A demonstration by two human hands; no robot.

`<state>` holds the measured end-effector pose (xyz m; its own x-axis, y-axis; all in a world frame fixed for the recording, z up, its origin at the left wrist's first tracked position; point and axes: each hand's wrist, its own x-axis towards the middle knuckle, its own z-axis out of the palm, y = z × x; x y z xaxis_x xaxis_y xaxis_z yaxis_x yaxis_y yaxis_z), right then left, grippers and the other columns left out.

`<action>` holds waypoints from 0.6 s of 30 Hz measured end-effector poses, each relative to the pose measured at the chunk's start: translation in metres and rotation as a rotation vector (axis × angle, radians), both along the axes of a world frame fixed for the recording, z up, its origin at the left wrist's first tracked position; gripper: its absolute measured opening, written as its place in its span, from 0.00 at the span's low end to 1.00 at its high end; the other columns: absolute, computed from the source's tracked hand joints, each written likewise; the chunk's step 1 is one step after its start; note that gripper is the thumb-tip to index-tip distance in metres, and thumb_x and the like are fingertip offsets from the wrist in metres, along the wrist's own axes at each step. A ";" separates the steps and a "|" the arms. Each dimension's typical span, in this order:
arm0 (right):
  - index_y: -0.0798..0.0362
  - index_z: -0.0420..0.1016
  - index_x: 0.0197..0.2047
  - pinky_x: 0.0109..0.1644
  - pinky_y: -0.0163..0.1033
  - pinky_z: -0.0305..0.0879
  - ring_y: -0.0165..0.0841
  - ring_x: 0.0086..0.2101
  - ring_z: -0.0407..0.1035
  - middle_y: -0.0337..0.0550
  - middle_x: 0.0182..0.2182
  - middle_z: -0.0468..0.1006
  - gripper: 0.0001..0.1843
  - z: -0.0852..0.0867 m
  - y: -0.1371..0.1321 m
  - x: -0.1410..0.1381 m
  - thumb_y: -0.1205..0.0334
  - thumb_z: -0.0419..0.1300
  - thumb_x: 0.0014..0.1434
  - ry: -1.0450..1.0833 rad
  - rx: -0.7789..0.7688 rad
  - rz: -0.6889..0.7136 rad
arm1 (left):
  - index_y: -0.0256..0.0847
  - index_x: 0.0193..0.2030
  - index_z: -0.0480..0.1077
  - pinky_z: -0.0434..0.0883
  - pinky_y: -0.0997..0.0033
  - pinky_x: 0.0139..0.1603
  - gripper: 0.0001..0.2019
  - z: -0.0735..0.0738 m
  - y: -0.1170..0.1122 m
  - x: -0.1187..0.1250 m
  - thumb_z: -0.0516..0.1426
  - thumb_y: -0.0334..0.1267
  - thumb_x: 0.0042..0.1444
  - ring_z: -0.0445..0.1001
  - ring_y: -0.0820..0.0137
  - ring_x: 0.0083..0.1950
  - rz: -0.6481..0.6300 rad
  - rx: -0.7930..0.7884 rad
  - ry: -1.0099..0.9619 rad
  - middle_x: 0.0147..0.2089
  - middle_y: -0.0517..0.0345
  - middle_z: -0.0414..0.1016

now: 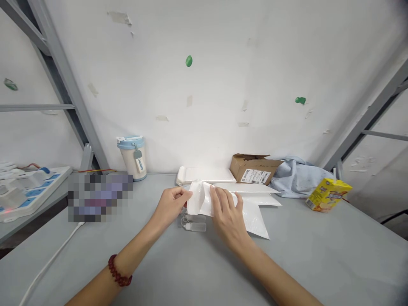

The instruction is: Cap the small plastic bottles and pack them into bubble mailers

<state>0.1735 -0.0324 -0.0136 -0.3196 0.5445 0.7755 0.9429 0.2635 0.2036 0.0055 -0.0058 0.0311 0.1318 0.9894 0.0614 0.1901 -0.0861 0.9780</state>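
A white padded envelope (195,199) is raised a little above the grey table, its flap end turned toward the left. My left hand (174,205) is closed, thumb and bent fingers pinching the flap's left edge. A small bit of red shows beside those fingertips; what it is I cannot make out. My right hand (228,214) grips the envelope from the right, fingers laid over its upper side and thumb hidden. More white padded envelopes (256,219) lie behind and to the right of that hand. Just below the held envelope rests a small clear plastic bottle (196,227) with a thin loop.
Along the wall stand a cream-and-blue tumbler (134,159), a white stack of envelopes (205,174), an open cardboard box (251,168) and pale blue cloth (291,176). A yellow drink carton (330,194) is at right. At left are a blurred phone-like object (100,197), its white cable (54,259) and a power strip (38,197).
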 end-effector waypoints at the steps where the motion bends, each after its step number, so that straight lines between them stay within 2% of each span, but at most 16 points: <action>1: 0.58 0.58 0.58 0.52 0.56 0.50 0.43 0.48 0.62 0.56 0.47 0.70 0.28 0.000 -0.001 0.000 0.79 0.45 0.54 0.000 -0.008 0.003 | 0.37 0.18 0.62 0.54 0.79 0.19 0.14 0.000 0.000 0.000 0.55 0.44 0.47 0.56 0.79 0.17 -0.001 0.000 -0.005 0.16 0.66 0.60; 5: 0.57 0.60 0.57 0.52 0.57 0.49 0.43 0.48 0.62 0.55 0.48 0.70 0.29 0.002 -0.002 0.000 0.80 0.45 0.52 -0.008 -0.030 0.011 | 0.37 0.18 0.63 0.56 0.78 0.19 0.15 0.000 -0.001 0.001 0.55 0.46 0.47 0.57 0.79 0.18 -0.002 0.017 -0.019 0.16 0.66 0.60; 8: 0.57 0.61 0.56 0.52 0.56 0.49 0.43 0.49 0.61 0.56 0.49 0.69 0.28 0.002 -0.002 0.001 0.80 0.45 0.52 -0.035 -0.040 0.015 | 0.37 0.20 0.66 0.60 0.78 0.21 0.17 -0.001 0.000 0.002 0.52 0.48 0.50 0.63 0.76 0.22 -0.013 0.066 -0.042 0.20 0.62 0.65; 11: 0.58 0.63 0.54 0.52 0.57 0.48 0.42 0.47 0.62 0.55 0.47 0.70 0.26 0.003 -0.003 0.002 0.80 0.46 0.52 -0.052 -0.056 0.035 | 0.37 0.32 0.73 0.65 0.77 0.24 0.16 -0.003 0.001 0.002 0.50 0.47 0.53 0.70 0.70 0.33 -0.039 0.105 -0.065 0.32 0.54 0.73; 13: 0.58 0.63 0.52 0.53 0.57 0.46 0.41 0.46 0.63 0.54 0.46 0.72 0.24 0.006 -0.004 0.004 0.79 0.46 0.53 -0.061 -0.060 0.050 | 0.38 0.41 0.73 0.67 0.77 0.25 0.16 -0.003 0.000 0.002 0.50 0.45 0.53 0.71 0.67 0.39 -0.044 0.140 -0.028 0.41 0.52 0.74; 18: 0.58 0.65 0.50 0.54 0.55 0.45 0.37 0.42 0.65 0.51 0.42 0.74 0.21 0.015 -0.006 0.009 0.79 0.45 0.55 -0.068 -0.012 0.100 | 0.47 0.49 0.70 0.70 0.73 0.34 0.16 -0.006 -0.004 0.005 0.51 0.40 0.54 0.71 0.69 0.41 -0.041 0.273 0.161 0.50 0.56 0.71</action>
<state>0.1825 -0.0379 0.0010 -0.4244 0.5166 0.7437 0.8959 0.3586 0.2622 0.0105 -0.0103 0.0249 0.2012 0.9329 0.2986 0.3315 -0.3517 0.8755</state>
